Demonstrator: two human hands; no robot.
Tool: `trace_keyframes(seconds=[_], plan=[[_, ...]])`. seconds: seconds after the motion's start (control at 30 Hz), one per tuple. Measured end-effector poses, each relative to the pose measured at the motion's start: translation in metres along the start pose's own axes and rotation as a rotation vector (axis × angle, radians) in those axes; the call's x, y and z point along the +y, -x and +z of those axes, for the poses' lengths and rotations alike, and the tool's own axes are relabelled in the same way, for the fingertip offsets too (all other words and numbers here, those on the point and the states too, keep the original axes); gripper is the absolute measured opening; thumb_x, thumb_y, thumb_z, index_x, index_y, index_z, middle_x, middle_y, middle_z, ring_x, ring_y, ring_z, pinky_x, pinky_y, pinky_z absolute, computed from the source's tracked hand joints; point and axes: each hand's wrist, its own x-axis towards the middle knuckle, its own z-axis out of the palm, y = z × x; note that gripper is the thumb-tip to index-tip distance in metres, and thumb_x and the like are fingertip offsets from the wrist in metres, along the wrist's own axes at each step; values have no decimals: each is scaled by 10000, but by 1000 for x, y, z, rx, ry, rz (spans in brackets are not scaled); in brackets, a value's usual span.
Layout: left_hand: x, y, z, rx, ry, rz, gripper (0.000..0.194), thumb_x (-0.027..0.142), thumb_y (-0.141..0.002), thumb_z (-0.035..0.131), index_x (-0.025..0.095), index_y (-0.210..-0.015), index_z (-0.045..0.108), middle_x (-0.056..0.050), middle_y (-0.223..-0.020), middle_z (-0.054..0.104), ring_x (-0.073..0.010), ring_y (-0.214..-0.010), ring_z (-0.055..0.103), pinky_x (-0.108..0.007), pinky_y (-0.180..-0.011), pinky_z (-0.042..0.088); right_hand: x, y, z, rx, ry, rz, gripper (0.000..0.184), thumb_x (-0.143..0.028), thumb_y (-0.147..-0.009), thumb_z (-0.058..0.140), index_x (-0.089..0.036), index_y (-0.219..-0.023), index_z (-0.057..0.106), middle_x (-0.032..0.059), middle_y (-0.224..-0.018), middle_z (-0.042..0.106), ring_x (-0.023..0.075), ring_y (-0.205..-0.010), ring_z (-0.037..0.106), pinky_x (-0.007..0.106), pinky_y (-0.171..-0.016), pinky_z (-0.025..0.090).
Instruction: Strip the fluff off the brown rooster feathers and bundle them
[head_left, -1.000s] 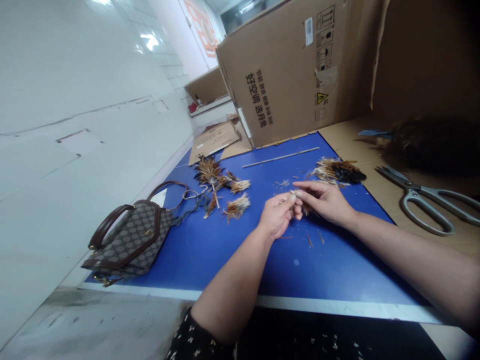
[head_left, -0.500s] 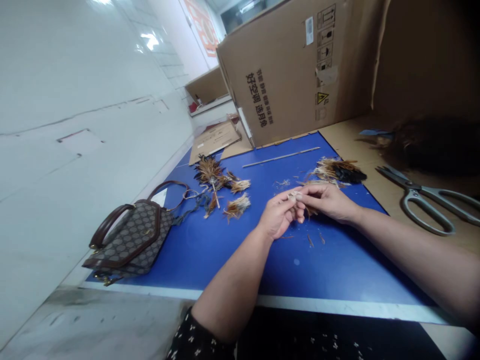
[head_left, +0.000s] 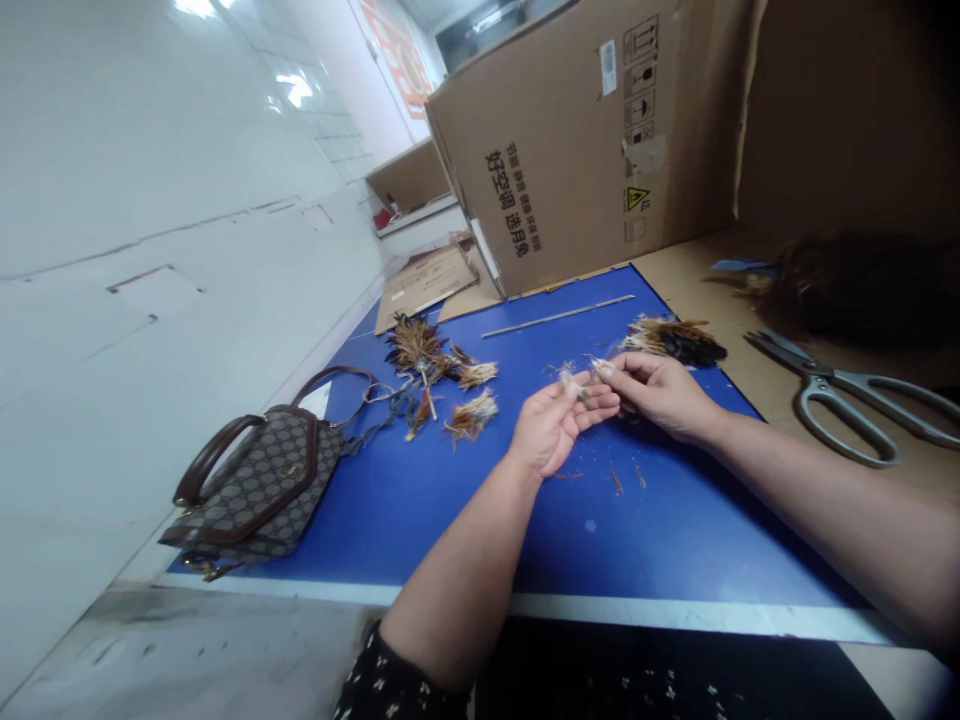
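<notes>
The person's two bare hands meet above the blue tabletop [head_left: 420, 520], close enough that their fingertips nearly touch. The left hand [head_left: 553, 425] is turned palm up, its thumb pressing a pale feather tuft [head_left: 573, 386] against the fingers, which reach out toward the other hand. The right hand [head_left: 664, 395] comes in from the opposite side, thumb and forefinger pinched on a small whitish tuft [head_left: 601, 369]; I can't tell how much more its curled fingers hide.

Just beyond the right hand lies a feather bundle [head_left: 671, 340], pale at one end and black at the other. Off to the left, two smaller bunches of feathers [head_left: 472, 415] lie near a brown feather cluster [head_left: 412, 345]. A few loose feathers [head_left: 616, 482] are scattered on the blue below the hands, and a thin rod [head_left: 556, 316] lies farther back, in front of a large cardboard box [head_left: 562, 150].

Grey-handled scissors [head_left: 817, 385] rest on the tan surface [head_left: 690, 272] at the right, blades slightly apart. A patterned handbag [head_left: 262, 480] with brown trim sits at the table's left edge.
</notes>
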Motion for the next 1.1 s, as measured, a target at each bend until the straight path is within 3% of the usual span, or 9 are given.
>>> trace_keyframes(seconds=[0.27, 0.47, 0.67, 0.8, 0.9, 1.0, 1.1], plan=[[-10, -6, -10, 140, -211, -15, 534, 512, -782, 903, 80, -1042, 727, -121, -878, 767, -205, -691, 746, -382, -718, 637, -1, 1, 3, 4, 5, -23, 491, -680, -860, 772, -202, -814, 667, -16, -574, 600, 118, -519, 485, 273, -504, 386], [-12, -2, -11, 87, -439, -37, 505, 601, -841, 805, 105, -825, 710, -49, -605, 672, -132, -457, 614, -244, -487, 490, -1, 2, 4, -42, -2, -12, 451, -634, -848, 798, -193, -890, 715, -14, -612, 624, 117, -533, 483, 272, -510, 368], [-12, 1, -8, 45, -517, -55, 504, 617, -874, 766, 145, -745, 644, 13, -498, 563, -103, -396, 517, -235, -452, 428, 4, 2, 4, -45, 47, -7, 439, -619, -852, 793, -191, -914, 724, 12, -687, 690, 132, -563, 540, 276, -542, 423], [-16, -1, -10, 2, -402, -63, 531, 653, -860, 777, 148, -793, 629, 13, -597, 576, -98, -461, 524, -248, -479, 443, 7, 0, 1, 53, 112, -46, 426, -608, -849, 797, -191, -868, 717, 22, -703, 698, 144, -583, 564, 280, -557, 451], [-17, -2, -8, 5, -252, -59, 581, 704, -872, 740, 132, -935, 659, -9, -741, 609, -95, -532, 533, -268, -519, 469, 6, -2, -1, 119, 51, -23, 412, -602, -857, 795, -205, -842, 686, 18, -684, 691, 143, -558, 549, 283, -546, 446], [-15, -1, -6, 19, -214, -67, 597, 644, -863, 789, 104, -1103, 700, 1, -769, 587, -91, -552, 514, -272, -522, 453, 7, -5, -4, 232, 9, -49, 421, -608, -840, 814, -210, -832, 678, 33, -740, 707, 155, -594, 567, 290, -566, 464], [-14, -1, -7, 74, -236, -50, 545, 547, -819, 865, 89, -1080, 729, 10, -747, 575, -88, -550, 511, -270, -518, 436, 9, -8, -7, 326, -14, -81, 434, -620, -820, 831, -213, -826, 682, 33, -772, 701, 155, -607, 562, 291, -564, 465]])
